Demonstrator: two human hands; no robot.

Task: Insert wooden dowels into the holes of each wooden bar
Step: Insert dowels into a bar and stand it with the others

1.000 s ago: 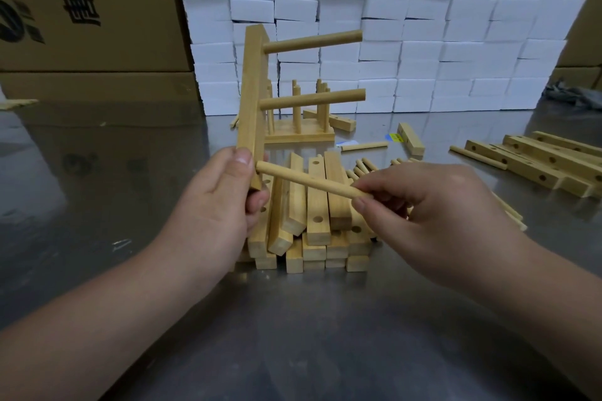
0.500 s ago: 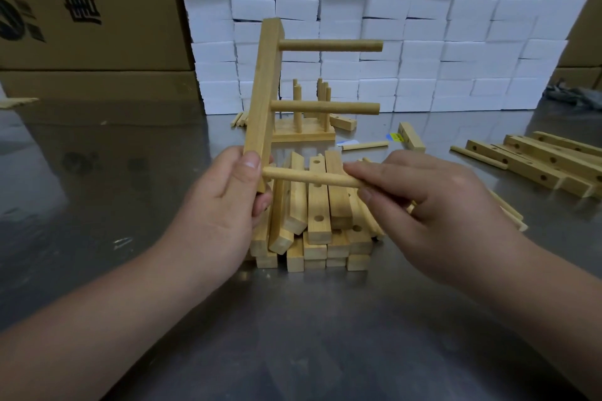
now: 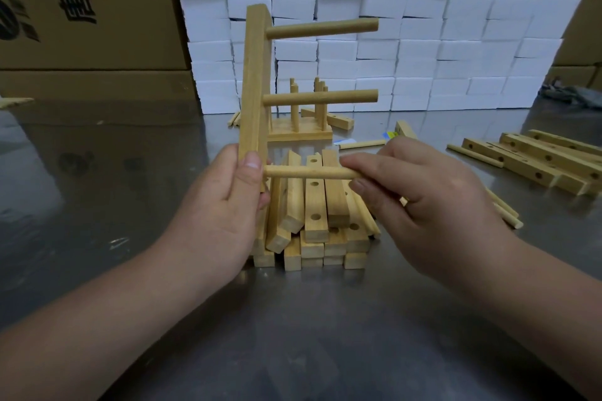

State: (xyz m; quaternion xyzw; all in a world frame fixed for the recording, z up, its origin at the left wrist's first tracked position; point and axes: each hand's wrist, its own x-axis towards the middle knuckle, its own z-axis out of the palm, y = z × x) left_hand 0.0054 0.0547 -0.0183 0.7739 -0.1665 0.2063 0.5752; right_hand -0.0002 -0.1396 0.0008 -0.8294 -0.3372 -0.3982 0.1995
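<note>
My left hand (image 3: 221,208) grips the lower end of a wooden bar (image 3: 255,81) that stands upright above the table. Two dowels stick out of the bar to the right, an upper dowel (image 3: 322,29) and a middle dowel (image 3: 321,98). My right hand (image 3: 420,202) pinches a third dowel (image 3: 306,173) between thumb and fingers. This dowel lies level, and its left end meets the bar just beside my left thumb. Behind and below it lies a stack of wooden bars (image 3: 314,225) with holes.
A finished rack with upright dowels (image 3: 301,127) stands behind the stack. More drilled bars (image 3: 534,159) lie at the right, with loose dowels (image 3: 503,210) near them. A wall of white boxes (image 3: 423,42) and cardboard cartons (image 3: 88,10) close off the back of the metal table (image 3: 309,335).
The bar has turned upright and shifted slightly right. The third dowel went from slanted to level, its left end now against the bar's lowest hole. My right hand moved up and left.
</note>
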